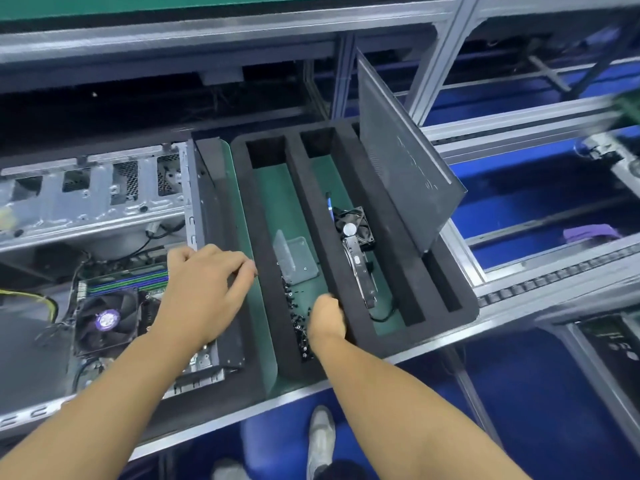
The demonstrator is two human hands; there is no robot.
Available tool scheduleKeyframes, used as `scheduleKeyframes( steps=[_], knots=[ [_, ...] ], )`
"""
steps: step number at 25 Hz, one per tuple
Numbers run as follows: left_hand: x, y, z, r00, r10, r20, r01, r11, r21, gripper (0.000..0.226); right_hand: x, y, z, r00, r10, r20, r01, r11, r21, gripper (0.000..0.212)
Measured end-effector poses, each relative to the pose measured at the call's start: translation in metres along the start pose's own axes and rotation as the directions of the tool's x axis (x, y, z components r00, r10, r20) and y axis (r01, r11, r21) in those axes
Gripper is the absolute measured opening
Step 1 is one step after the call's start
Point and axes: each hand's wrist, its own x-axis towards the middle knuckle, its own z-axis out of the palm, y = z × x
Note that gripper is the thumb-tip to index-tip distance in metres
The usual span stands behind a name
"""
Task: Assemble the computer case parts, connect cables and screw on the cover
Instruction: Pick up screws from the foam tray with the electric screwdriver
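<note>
The open computer case lies on its side at the left, with the motherboard, RAM and CPU fan showing. My left hand grips the case's right wall, thumb inside and fingers bent over the outside. A black foam tray sits beside it. Several small black screws lie in its left compartment. My right hand reaches into them with fingers curled down around some; the fingertips are hidden. The dark cover panel stands upright in the tray's right slot.
A clear plastic box lies in the screw compartment. A small fan, a drive and a blue-handled tool lie in the middle compartment. Aluminium conveyor rails run to the right. My shoe shows below the bench edge.
</note>
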Motion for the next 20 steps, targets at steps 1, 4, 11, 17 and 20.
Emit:
scheduleKeyframes(
  steps=[1,4,11,17,20],
  knots=[
    [0.000,0.000,0.000,1.000,-0.007,-0.007,0.007,1.000,-0.003,0.043,0.003,0.010,0.004,0.995,-0.035,0.090,0.055,0.972,-0.230,0.051],
    [-0.001,-0.001,0.002,1.000,0.006,-0.005,-0.006,1.000,0.010,0.047,0.004,0.015,0.006,0.965,-0.177,0.195,0.262,0.575,-0.775,0.035],
    [-0.001,-0.003,0.000,1.000,-0.009,0.017,0.011,0.995,-0.102,0.050,0.015,-0.004,0.010,0.995,-0.098,-0.012,0.099,0.982,0.158,0.016],
    [-0.003,-0.004,-0.022,0.988,-0.153,-0.012,0.119,0.812,-0.572,0.013,-0.025,-0.062,-0.048,0.847,-0.523,0.098,0.220,0.511,0.831,0.012],
    [-0.007,-0.012,-0.050,0.980,-0.195,-0.022,0.109,0.633,-0.766,0.017,-0.062,-0.095,-0.069,0.690,-0.711,0.135,0.196,0.363,0.911,0.014]
  ],
)
